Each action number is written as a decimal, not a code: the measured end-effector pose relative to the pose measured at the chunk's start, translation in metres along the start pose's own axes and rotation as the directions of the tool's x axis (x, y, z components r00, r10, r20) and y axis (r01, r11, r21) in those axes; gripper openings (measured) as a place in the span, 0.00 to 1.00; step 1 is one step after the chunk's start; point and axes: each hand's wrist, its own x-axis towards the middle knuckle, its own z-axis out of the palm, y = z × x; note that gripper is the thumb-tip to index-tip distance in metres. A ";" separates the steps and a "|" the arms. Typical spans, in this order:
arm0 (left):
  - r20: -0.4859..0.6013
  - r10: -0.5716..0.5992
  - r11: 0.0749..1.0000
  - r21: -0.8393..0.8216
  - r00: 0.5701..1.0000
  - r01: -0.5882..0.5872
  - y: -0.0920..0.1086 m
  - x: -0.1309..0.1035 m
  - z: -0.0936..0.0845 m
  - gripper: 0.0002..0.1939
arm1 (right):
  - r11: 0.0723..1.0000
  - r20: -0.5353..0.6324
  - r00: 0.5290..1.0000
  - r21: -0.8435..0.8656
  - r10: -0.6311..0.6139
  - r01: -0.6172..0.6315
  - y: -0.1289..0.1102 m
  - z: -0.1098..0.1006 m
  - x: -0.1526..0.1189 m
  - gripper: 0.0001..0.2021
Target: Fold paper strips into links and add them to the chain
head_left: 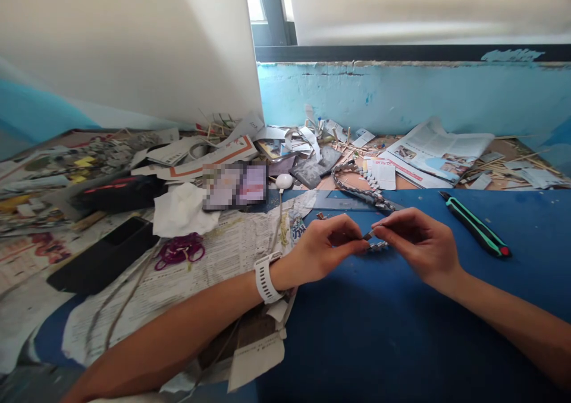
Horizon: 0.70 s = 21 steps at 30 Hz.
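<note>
A bare left forearm (187, 325), banded at the wrist by a white strap with a row of slots (266, 279), crosses the foreground toward a blue, smooth-topped counter (357, 343), where two hands meet over one small piece. The left hand (319, 248) and the right hand (422, 239) each pinch narrowly, thumb against finger, and between their tips sits a small, dark-grey, flat strip (368, 235), its long axis appearing to slant from lower left to upper right, from one hand toward the other. Both hands seem equally near it. Just below the fingertips shows a short run of silver-grey, zigzag links (379, 246); whether it is attached to the strip cannot be told. Beyond the hands, a longer silver-grey, zigzag-linked chain (352, 192) curves in an open loop, its near end running down toward the right hand, the closer of the two. It passes by a clear, straight-edged plastic strip (336, 202). To the right, well apart from the fingers, lies a black-and-mint-green cutter with a red end (477, 224). At left, a tangle of purple cord (181, 252) rests on printed newspaper (236, 242) beside a black, oblong case (104, 257).
</note>
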 end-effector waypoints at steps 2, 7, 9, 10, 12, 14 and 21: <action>0.006 -0.016 0.999 -0.032 1.000 0.017 0.002 0.000 0.001 0.14 | 1.000 -0.002 1.000 0.008 -0.024 0.024 0.000 0.000 -0.001 0.09; 0.035 -0.029 1.000 -0.003 0.999 0.030 0.006 0.000 0.001 0.17 | 0.996 0.014 0.996 0.005 -0.084 0.084 0.001 -0.001 -0.002 0.10; 0.061 -0.014 1.000 0.013 0.998 0.013 0.006 0.000 0.000 0.16 | 0.995 0.020 0.995 -0.001 -0.101 0.101 0.001 -0.001 -0.003 0.10; 0.075 -0.002 1.000 0.024 0.997 0.000 0.006 0.000 0.000 0.15 | 0.994 0.026 0.994 -0.007 -0.106 0.106 0.001 0.000 -0.004 0.09; 0.090 0.019 0.998 0.051 0.996 -0.024 0.007 0.001 -0.001 0.13 | 0.994 0.025 0.994 -0.018 -0.110 0.110 0.000 0.001 -0.005 0.10; 0.087 0.024 0.995 0.096 0.996 -0.032 0.008 0.001 -0.001 0.12 | 0.994 0.006 0.995 -0.039 -0.097 0.098 -0.001 0.002 -0.005 0.11; 0.022 0.015 0.991 0.129 1.000 -0.018 0.006 0.001 -0.002 0.12 | 0.988 0.009 0.994 -0.109 -0.105 0.105 0.004 0.000 0.002 0.12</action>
